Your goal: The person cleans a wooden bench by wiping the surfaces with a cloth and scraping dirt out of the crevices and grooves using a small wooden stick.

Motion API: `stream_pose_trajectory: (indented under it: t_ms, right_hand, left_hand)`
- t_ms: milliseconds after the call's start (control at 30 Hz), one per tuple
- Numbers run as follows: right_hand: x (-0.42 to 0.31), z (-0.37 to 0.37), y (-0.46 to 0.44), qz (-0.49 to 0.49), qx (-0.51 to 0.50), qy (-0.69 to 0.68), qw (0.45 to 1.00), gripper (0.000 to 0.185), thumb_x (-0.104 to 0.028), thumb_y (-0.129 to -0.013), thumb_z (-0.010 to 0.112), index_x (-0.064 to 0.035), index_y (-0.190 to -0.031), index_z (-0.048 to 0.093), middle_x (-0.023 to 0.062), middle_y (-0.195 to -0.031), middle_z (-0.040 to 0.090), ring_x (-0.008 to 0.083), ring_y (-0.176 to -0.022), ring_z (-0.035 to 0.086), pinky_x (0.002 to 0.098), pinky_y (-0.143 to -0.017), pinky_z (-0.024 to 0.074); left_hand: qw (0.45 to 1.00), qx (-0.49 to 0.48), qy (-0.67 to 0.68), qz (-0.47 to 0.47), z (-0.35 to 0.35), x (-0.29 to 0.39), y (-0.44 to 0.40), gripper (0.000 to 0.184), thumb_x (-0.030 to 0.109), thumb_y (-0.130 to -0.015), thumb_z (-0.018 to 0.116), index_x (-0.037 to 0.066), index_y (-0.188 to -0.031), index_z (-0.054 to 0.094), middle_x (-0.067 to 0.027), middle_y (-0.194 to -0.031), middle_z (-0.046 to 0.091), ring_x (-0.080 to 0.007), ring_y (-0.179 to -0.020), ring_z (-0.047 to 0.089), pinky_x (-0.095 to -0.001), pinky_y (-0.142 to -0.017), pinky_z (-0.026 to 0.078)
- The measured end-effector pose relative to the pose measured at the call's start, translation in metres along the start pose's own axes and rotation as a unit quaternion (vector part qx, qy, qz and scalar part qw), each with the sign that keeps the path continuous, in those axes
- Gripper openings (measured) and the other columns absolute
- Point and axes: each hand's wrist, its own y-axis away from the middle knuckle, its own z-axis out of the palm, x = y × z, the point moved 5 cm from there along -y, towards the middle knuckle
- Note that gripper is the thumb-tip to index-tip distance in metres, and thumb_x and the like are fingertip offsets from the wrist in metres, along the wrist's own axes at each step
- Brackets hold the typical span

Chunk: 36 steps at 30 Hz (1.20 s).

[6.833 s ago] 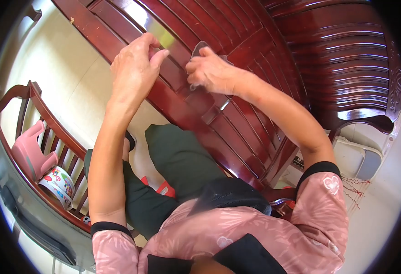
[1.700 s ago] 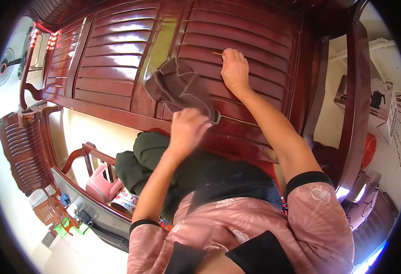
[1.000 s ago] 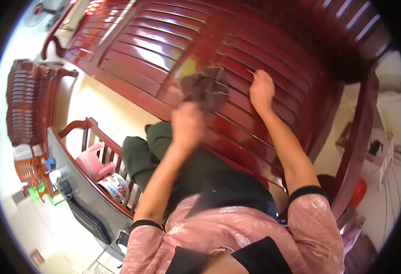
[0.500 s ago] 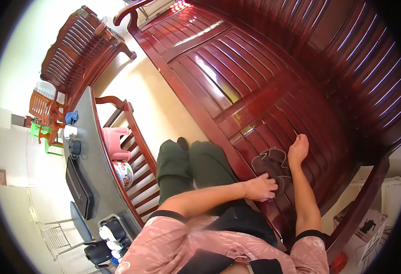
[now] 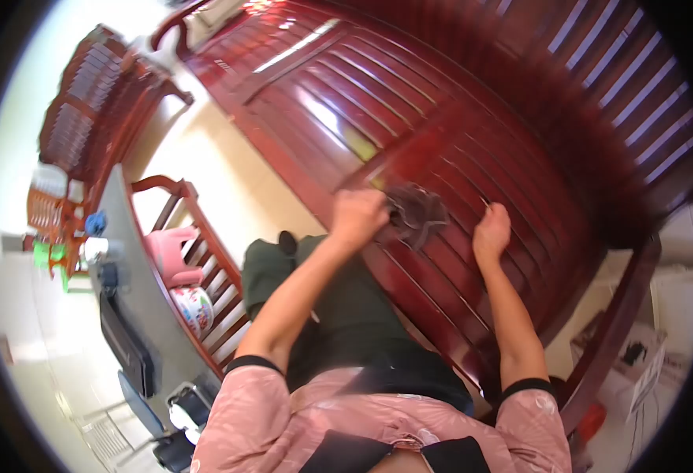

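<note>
My left hand [image 5: 360, 218] grips one edge of a dark brown piece of fabric [image 5: 417, 214], which is crumpled and blurred by motion. It is over the slatted seat of a glossy red-brown wooden bench [image 5: 449, 276]. Whether the fabric touches the slats I cannot tell. To the right, my right hand [image 5: 491, 233] is closed in a pinch above the same seat, apart from the fabric. A thin needle-like thing [image 5: 484, 200] sticks out past its fingertips; its exact kind is too small to make out.
The bench's armrest [image 5: 618, 331] rises at my right. Across the aisle on my left stands a grey-topped table [image 5: 137, 276] with a black laptop [image 5: 124, 339] on it. Beneath it are a pink stool [image 5: 175, 256] and a patterned tub [image 5: 193, 309]. Another wooden bench [image 5: 94, 102] stands farther off.
My left hand has carried the brown fabric forward and leftward along the seat, away from my lap. My right hand has shifted slightly forward, still pinching the thin thing. The view has tilted a little.
</note>
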Motion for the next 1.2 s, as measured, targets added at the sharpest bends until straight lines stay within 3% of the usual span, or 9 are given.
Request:
stream_pose_trajectory:
  t_ms: [100,200,233,367,433,600,700,900,1200]
  right_hand:
    - [-0.003,-0.003,-0.001,0.027,0.006,-0.003,1.000,0.013,-0.013,-0.095,0.053,-0.0039,-0.100,0.060,0.0183,-0.097,0.064,0.0402,-0.095,0.059,0.0502,-0.083,0.0463]
    - [-0.007,-0.005,-0.001,0.041,-0.011,0.003,0.999,0.010,-0.014,-0.095,0.053,-0.0060,-0.099,0.058,0.0163,-0.097,0.063,0.0379,-0.095,0.058,0.0488,-0.082,0.0456]
    - [-0.007,-0.006,-0.001,0.044,-0.019,0.002,0.999,0.009,-0.014,-0.095,0.054,-0.0064,-0.099,0.057,0.0156,-0.097,0.063,0.0373,-0.095,0.058,0.0481,-0.082,0.0456]
    - [-0.014,-0.010,-0.002,0.048,-0.024,0.003,0.999,0.008,-0.014,-0.096,0.053,-0.0071,-0.099,0.056,0.0151,-0.097,0.063,0.0367,-0.095,0.058,0.0475,-0.082,0.0452]
    - [-0.015,-0.013,-0.003,0.044,-0.021,-0.009,0.999,0.008,-0.014,-0.096,0.053,-0.0071,-0.099,0.056,0.0151,-0.096,0.062,0.0366,-0.094,0.058,0.0476,-0.082,0.0449]
    - [-0.015,-0.014,-0.004,0.069,-0.043,0.004,0.997,0.009,-0.014,-0.096,0.052,-0.0064,-0.100,0.056,0.0147,-0.096,0.061,0.0364,-0.095,0.057,0.0471,-0.083,0.0443]
    - [-0.017,-0.017,-0.004,0.067,-0.038,-0.012,0.997,0.009,-0.014,-0.096,0.052,-0.0063,-0.099,0.056,0.0145,-0.096,0.061,0.0362,-0.095,0.057,0.0469,-0.083,0.0442]
    - [-0.017,-0.019,-0.006,0.068,-0.049,-0.027,0.996,0.007,-0.011,-0.095,0.053,-0.0058,-0.099,0.056,0.0147,-0.096,0.060,0.0367,-0.092,0.056,0.0464,-0.081,0.0444]
    - [-0.018,-0.021,-0.009,0.097,-0.076,-0.032,0.992,0.007,-0.011,-0.095,0.053,-0.0064,-0.100,0.056,0.0143,-0.096,0.059,0.0364,-0.092,0.056,0.0464,-0.081,0.0439]
  left_hand:
    - [0.975,0.134,0.077,-0.158,-0.031,-0.023,-0.012,0.016,0.020,-0.085,0.063,0.007,-0.080,0.056,-0.0130,-0.079,0.059,-0.0345,-0.080,0.059,-0.0477,-0.070,0.045]
    - [0.905,0.156,0.309,-0.249,-0.033,-0.060,-0.037,0.022,0.017,-0.091,0.063,0.001,-0.081,0.053,-0.0118,-0.085,0.052,-0.0270,-0.078,0.052,-0.0395,-0.074,0.045]
    - [0.916,0.209,0.290,-0.182,-0.038,-0.060,-0.049,0.021,0.016,-0.090,0.065,-0.001,-0.082,0.055,-0.0118,-0.090,0.052,-0.0271,-0.085,0.053,-0.0370,-0.079,0.045]
    - [0.941,0.064,0.312,-0.114,0.014,-0.032,-0.079,0.021,0.021,-0.083,0.071,0.003,-0.084,0.062,-0.0148,-0.112,0.059,-0.0332,-0.107,0.057,-0.0401,-0.095,0.044]
    - [0.988,0.038,0.151,0.016,0.047,0.000,-0.085,0.016,0.022,-0.080,0.073,0.008,-0.085,0.065,-0.0140,-0.123,0.060,-0.0365,-0.119,0.054,-0.0464,-0.105,0.039]
    - [0.974,-0.062,0.182,0.118,0.073,0.073,-0.082,0.017,0.019,-0.085,0.071,0.008,-0.095,0.063,-0.0119,-0.126,0.060,-0.0332,-0.128,0.050,-0.0452,-0.105,0.038]
    - [0.974,-0.163,0.123,0.093,0.053,0.073,-0.061,0.023,0.019,-0.087,0.070,0.007,-0.104,0.061,-0.0143,-0.130,0.058,-0.0323,-0.131,0.049,-0.0443,-0.103,0.038]
    - [0.979,-0.084,0.093,0.160,0.058,0.068,-0.067,0.037,0.015,-0.087,0.068,0.006,-0.121,0.055,-0.0165,-0.136,0.055,-0.0305,-0.133,0.048,-0.0427,-0.103,0.038]
    - [0.979,-0.034,-0.046,0.195,0.147,0.104,-0.208,0.023,0.006,-0.086,0.055,0.009,-0.108,0.056,-0.0116,-0.115,0.064,-0.0291,-0.121,0.054,-0.0493,-0.100,0.037]
